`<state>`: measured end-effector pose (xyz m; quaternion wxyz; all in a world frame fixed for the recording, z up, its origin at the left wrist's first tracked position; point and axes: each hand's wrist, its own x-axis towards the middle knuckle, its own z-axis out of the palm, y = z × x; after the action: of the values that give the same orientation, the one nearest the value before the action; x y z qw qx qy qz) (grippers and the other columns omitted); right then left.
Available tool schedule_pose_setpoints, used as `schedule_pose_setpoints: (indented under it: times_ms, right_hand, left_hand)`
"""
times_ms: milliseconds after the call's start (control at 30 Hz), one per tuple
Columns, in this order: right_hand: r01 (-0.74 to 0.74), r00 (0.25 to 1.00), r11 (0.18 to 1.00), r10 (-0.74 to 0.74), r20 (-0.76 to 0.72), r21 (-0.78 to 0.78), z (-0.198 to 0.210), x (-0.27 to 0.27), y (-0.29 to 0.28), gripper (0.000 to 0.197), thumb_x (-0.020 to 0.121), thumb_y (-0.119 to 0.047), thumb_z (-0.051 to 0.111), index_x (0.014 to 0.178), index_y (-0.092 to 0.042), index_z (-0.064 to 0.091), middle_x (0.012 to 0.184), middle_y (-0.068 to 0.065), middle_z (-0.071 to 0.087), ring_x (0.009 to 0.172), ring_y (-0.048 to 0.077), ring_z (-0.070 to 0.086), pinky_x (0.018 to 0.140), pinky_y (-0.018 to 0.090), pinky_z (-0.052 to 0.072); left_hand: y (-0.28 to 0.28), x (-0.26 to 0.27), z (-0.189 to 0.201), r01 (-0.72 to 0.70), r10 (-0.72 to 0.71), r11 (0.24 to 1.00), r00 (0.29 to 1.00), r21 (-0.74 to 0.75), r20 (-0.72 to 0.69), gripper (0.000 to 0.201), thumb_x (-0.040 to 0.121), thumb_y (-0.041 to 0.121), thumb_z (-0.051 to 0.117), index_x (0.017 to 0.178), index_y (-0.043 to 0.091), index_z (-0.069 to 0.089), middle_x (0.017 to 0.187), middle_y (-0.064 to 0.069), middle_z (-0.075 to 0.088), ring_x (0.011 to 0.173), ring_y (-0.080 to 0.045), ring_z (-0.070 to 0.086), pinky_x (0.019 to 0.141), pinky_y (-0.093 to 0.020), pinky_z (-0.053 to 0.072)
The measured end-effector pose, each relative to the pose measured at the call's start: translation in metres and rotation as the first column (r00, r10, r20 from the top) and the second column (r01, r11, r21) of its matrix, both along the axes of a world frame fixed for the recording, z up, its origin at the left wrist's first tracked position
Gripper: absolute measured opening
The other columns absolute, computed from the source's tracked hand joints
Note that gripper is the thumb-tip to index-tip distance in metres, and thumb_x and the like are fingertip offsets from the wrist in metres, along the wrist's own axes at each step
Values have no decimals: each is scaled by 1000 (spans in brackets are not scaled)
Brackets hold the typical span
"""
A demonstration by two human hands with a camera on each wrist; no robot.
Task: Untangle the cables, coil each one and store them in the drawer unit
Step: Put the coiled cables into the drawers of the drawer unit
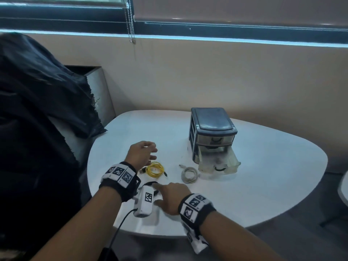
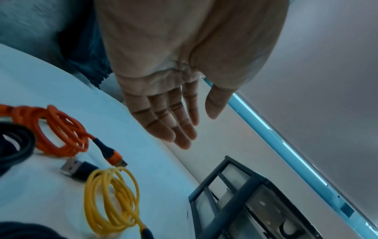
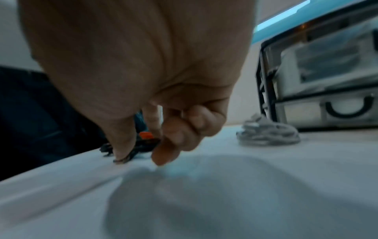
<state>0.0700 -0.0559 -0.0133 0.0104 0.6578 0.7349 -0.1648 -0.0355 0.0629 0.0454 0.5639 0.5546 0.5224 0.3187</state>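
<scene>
1. Wristbands with black-and-white square marker patterns (no readable writing on them) fill the lower part of the head view, one on each forearm, with a white box-shaped device (image 1: 144, 201) bearing the same kind of marker between them.
2. Right hand (image 1: 171, 196) sits at lower centre of the head view, palm down on the white table (image 1: 263, 176). The right wrist view adds that its fingertips (image 3: 163, 155) come down to the tabletop beside a dark cable end with an orange part; blur keeps me from telling whether it pinches anything.
3. Left hand (image 2: 163, 103) hangs released above the table, fingers straight and together, thumb apart, holding nothing.
4. Only the left wrist view shows the orange cable (image 2: 61, 129), a braided coil at left centre, with a dark cable (image 2: 14, 145) at the left edge and a loose USB plug (image 2: 75, 169) just beside the coils.
5. Yellow cable (image 1: 154, 169) lies coiled on the table below the left hand; the grey-white cable (image 1: 189, 174) lies coiled to its right, just beside the drawer.
6. Drawer unit (image 1: 212, 129) stands right of centre: dark frame, smooth rounded top, translucent plastic drawers with curved dark handles. Its lowest drawer (image 1: 219, 163) is pulled out.
</scene>
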Motion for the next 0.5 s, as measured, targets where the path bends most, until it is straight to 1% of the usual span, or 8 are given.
schedule_pose_setpoints:
  times_ms: [33, 100, 167, 200, 267, 333, 433, 500]
  right_hand:
    - [3, 1000, 1000, -3, 18, 1, -4, -5, 2, 48, 98, -46, 50, 144, -35, 40, 120, 10, 67, 107, 34, 64, 87, 41, 51]
    - [12, 999, 999, -14, 48, 44, -8, -10, 5, 43, 100, -41, 46, 142, -32, 45, 115, 13, 69, 103, 36, 64, 81, 38, 48]
    - [-21, 997, 994, 12, 78, 103, -7, -12, 4, 32, 101, -31, 47, 132, -26, 54, 104, 14, 70, 94, 37, 66, 71, 35, 43]
    - [-42, 995, 993, 31, 94, 115, -5, -11, 1, 27, 100, -25, 48, 126, -24, 58, 100, 14, 70, 90, 37, 66, 67, 33, 39]
    - [-59, 993, 992, 47, 109, 112, 6, -2, -8, 26, 100, -19, 48, 122, -23, 59, 99, 13, 70, 88, 35, 66, 66, 32, 37]
    - [-13, 995, 990, -1, 100, 141, 26, 18, -19, 27, 101, -23, 45, 124, -24, 59, 102, 11, 70, 92, 32, 65, 68, 32, 39]
    - [111, 987, 956, -137, 81, 272, 66, 64, -36, 25, 102, -35, 43, 118, -23, 59, 101, 6, 69, 94, 30, 63, 73, 35, 45]
    - [212, 967, 922, -245, 65, 324, 88, 97, -41, 21, 100, -35, 46, 110, -23, 60, 97, 2, 70, 91, 28, 63, 68, 33, 43]
  left_hand:
    - [0, -4, 1, -7, 7, 1000, 1000, 2, 6, 12, 100, 22, 57, 104, 14, 65, 103, -6, 72, 78, -22, 67, 64, -28, 50]
    - [-3, -9, 2, -7, 7, 1000, 1000, 4, 10, 13, 100, 22, 58, 105, 13, 65, 102, -5, 72, 76, -22, 66, 62, -26, 50]
    - [-5, -9, -1, 7, -7, 1000, 1000, -2, 6, 15, 100, 22, 58, 107, 12, 66, 102, -5, 72, 77, -22, 67, 63, -27, 50]
    - [-6, -7, -3, 16, -16, 1000, 1000, -8, 1, 15, 99, 23, 59, 108, 12, 66, 103, -5, 72, 78, -22, 67, 64, -28, 50]
    - [-8, -2, -7, 41, -41, 999, 999, -9, -15, 14, 99, 23, 59, 106, 13, 66, 104, -5, 72, 79, -21, 68, 63, -28, 49]
    - [-10, 9, -10, 71, -71, 997, 997, -3, -20, 12, 99, 21, 60, 105, 14, 66, 104, -6, 72, 77, -21, 68, 63, -28, 49]
    - [-16, 32, -12, 138, -137, 990, 990, 20, -41, 12, 98, 18, 61, 106, 13, 67, 101, -6, 72, 75, -18, 68, 60, -26, 48]
    - [-21, 47, -14, 189, -186, 981, 980, 45, -69, 10, 97, 18, 61, 104, 15, 67, 99, -5, 71, 72, -14, 67, 58, -24, 47]
